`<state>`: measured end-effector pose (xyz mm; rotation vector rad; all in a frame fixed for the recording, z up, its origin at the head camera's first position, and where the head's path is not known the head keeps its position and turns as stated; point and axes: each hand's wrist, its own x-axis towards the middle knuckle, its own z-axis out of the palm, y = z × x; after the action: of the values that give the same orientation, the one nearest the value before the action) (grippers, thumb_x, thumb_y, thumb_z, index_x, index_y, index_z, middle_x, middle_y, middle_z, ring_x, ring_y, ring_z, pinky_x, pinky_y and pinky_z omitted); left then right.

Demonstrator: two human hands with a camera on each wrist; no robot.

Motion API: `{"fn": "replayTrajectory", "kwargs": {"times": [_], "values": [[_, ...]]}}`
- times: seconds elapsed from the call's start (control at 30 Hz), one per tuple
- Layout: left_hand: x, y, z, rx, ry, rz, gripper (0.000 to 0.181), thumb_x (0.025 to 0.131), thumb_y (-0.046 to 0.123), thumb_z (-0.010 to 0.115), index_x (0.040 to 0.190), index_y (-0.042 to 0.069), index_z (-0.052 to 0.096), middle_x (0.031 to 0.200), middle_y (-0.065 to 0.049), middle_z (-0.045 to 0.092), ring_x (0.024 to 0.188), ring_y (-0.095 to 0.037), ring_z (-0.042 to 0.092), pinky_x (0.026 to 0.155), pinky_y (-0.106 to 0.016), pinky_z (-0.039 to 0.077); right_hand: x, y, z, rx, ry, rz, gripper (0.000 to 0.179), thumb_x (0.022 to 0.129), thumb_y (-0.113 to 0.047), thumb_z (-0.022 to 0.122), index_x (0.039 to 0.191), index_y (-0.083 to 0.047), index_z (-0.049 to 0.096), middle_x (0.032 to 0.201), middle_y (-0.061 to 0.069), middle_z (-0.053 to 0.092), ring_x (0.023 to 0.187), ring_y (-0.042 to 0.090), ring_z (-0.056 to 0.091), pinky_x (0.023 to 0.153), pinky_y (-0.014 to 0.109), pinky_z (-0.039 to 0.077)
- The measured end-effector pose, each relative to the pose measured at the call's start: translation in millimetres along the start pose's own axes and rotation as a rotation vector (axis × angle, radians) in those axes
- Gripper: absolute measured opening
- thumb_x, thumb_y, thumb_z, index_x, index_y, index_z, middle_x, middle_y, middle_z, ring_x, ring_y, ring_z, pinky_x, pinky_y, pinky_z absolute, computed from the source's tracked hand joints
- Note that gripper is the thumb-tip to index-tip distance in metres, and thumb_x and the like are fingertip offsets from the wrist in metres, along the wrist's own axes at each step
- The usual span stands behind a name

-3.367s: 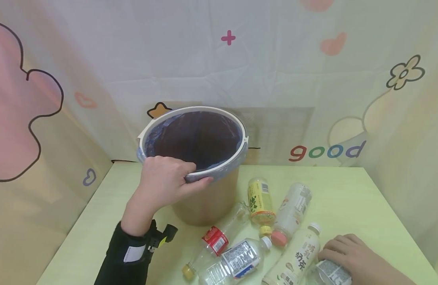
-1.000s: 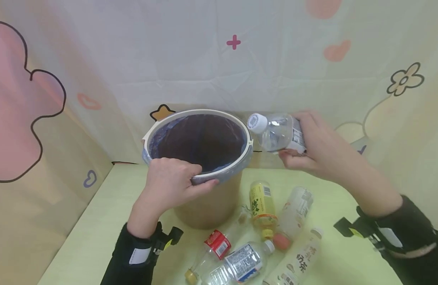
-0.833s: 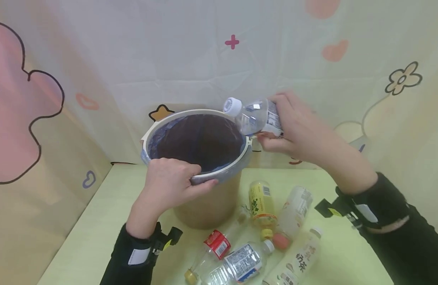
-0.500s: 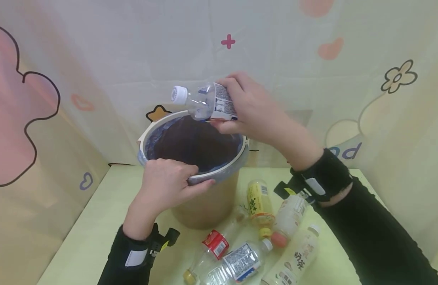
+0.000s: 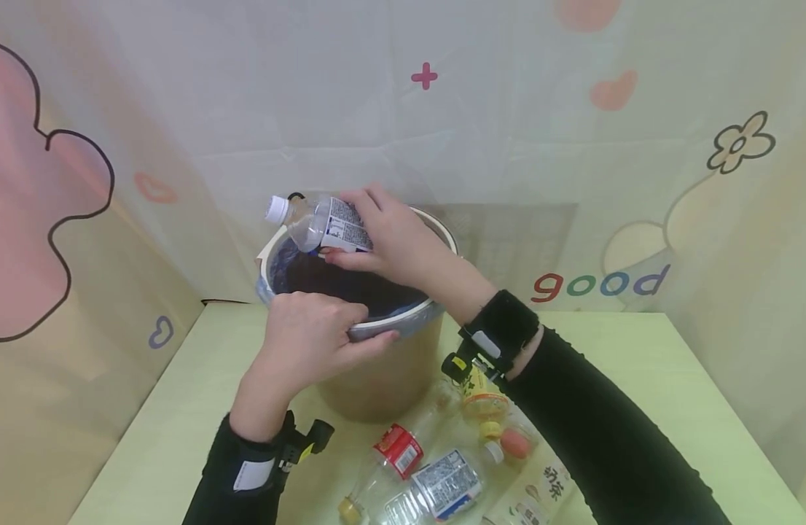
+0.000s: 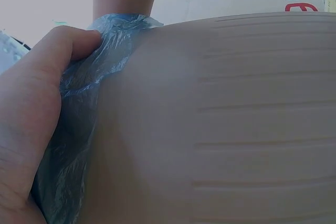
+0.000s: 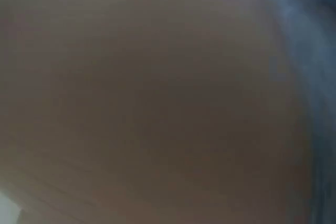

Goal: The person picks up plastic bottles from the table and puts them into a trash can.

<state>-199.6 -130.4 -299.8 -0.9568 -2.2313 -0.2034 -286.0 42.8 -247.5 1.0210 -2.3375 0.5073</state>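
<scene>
My left hand [image 5: 314,332] grips the near rim of a beige trash bin [image 5: 383,379], fingers over the edge and thumb outside. A blue plastic bag [image 6: 79,108] lines the bin and folds over its rim, under the thumb in the left wrist view. Above the bin's mouth, my right hand [image 5: 403,244] holds a clear plastic bottle [image 5: 321,222] with a white cap and a printed label. The bottle lies nearly level, its cap pointing left over the far left rim. The right wrist view is blurred, filled by the bin's wall.
Several bottles lie on the pale green table [image 5: 639,379] at the bin's front right: a red-label bottle [image 5: 399,448], a clear bottle [image 5: 442,485], a yellow-label bottle [image 5: 484,401] and a milk tea bottle [image 5: 537,492]. A printed curtain [image 5: 508,109] stands behind.
My right hand has picked the clear white-capped bottle off the table at the right, raised it and carried it left over the bin, lowering slightly of late. The left hand stays on the rim.
</scene>
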Motion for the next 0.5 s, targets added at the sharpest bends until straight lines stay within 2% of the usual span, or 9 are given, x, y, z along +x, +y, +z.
{"fn": "replayTrajectory", "kwargs": {"times": [0.1, 0.23, 0.33, 0.5], "values": [[0.4, 0.7, 0.2, 0.004, 0.016, 0.004, 0.055, 0.085, 0.064, 0.054, 0.055, 0.023, 0.034, 0.048, 0.011, 0.026, 0.042, -0.011, 0.023, 0.040, -0.031, 0.016, -2.7, 1, 5, 0.026, -0.106, 0.093, 0.078, 0.081, -0.064, 0.065, 0.136, -0.012, 0.045, 0.121, 0.004, 0.049, 0.096, 0.016, 0.050, 0.084, 0.029, 0.044], [1.3, 0.1, -0.1, 0.009, 0.030, 0.005, 0.055, 0.084, 0.064, 0.055, 0.055, 0.023, 0.034, 0.048, 0.010, 0.025, 0.042, -0.011, 0.023, 0.040, -0.031, 0.016, -2.7, -1, 6, 0.031, -0.263, 0.192, 0.078, 0.080, -0.068, 0.063, 0.132, -0.013, 0.045, 0.117, 0.002, 0.047, 0.094, 0.015, 0.050, 0.081, 0.029, 0.044], [0.9, -0.7, -0.8, 0.019, 0.020, -0.001, 0.055, 0.084, 0.064, 0.056, 0.055, 0.023, 0.034, 0.049, 0.010, 0.026, 0.042, -0.011, 0.024, 0.040, -0.031, 0.016, -2.0, -2, 9, 0.022, -0.355, 0.212, 0.076, 0.079, -0.069, 0.064, 0.128, -0.013, 0.047, 0.110, 0.000, 0.047, 0.092, 0.015, 0.051, 0.079, 0.030, 0.044], [-0.1, -1.1, -1.0, 0.019, -0.018, -0.009, 0.054, 0.084, 0.064, 0.055, 0.056, 0.022, 0.037, 0.049, 0.009, 0.028, 0.042, -0.012, 0.027, 0.041, -0.031, 0.018, -2.8, -1, 13, 0.006, -0.431, 0.237, 0.076, 0.079, -0.068, 0.065, 0.127, -0.012, 0.047, 0.106, 0.001, 0.047, 0.091, 0.015, 0.052, 0.078, 0.031, 0.045]]}}
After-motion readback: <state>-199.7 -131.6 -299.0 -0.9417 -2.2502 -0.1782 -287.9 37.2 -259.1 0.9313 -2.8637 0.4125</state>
